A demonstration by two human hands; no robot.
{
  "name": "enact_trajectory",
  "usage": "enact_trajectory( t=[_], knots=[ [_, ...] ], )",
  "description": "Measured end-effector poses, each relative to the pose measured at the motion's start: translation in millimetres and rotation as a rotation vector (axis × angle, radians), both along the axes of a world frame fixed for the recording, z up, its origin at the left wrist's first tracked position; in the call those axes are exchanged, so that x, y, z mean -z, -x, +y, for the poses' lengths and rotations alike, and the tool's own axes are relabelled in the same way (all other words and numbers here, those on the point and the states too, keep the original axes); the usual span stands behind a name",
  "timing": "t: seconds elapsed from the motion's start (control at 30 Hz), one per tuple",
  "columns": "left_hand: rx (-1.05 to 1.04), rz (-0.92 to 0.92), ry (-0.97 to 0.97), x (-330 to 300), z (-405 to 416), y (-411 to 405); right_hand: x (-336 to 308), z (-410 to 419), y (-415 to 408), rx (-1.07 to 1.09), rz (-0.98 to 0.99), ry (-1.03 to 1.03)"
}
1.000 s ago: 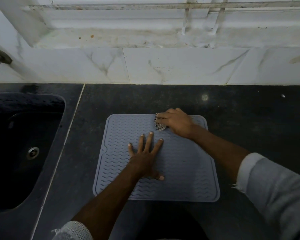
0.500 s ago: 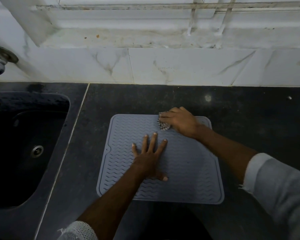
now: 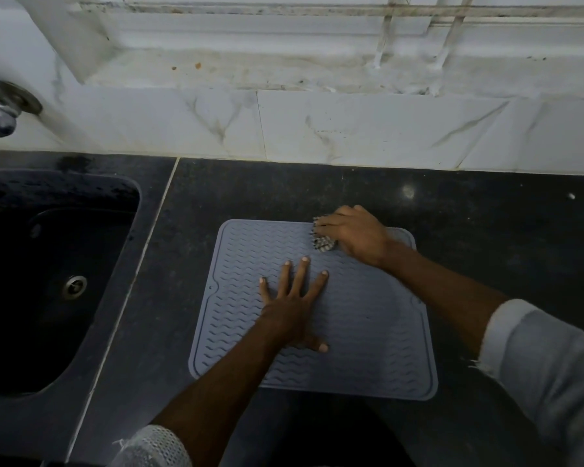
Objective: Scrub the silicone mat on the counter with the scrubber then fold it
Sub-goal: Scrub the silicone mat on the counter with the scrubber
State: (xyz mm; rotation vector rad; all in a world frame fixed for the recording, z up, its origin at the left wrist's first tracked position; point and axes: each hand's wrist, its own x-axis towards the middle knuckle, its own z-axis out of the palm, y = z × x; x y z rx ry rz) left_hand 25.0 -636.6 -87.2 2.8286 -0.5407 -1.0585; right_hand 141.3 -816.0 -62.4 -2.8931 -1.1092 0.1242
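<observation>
Left hand (image 3: 292, 308) spread flat on the mat (image 3: 368, 325), likely to stop sliding on the table (image 3: 486, 230). Right hand (image 3: 356, 234) curled round the scrubber (image 3: 322, 242), rubbing the far edge.

The surface (image 3: 486, 230) is a dark, speckled stone top that runs from a black sink (image 3: 48, 281) set into its left part to the right edge of the view, with a pale seam line (image 3: 142, 251) just right of the sink. At the back it meets a white marble-patterned tile wall (image 3: 317, 129). A grey silicone mat (image 3: 368, 332) with wavy ridges lies flat on it, near its front edge.
</observation>
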Motion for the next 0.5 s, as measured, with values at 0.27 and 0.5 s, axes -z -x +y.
enact_trajectory(
  t=[0.27, 0.5],
  knots=[
    [-0.002, -0.011, 0.015, 5, 2, 0, 19, -28, 18, -0.002, 0.025, 0.088],
    [0.005, -0.011, 0.097, 1, 9, -3, 13, -44, 27, 0.082, 0.055, 0.131]
  ],
)
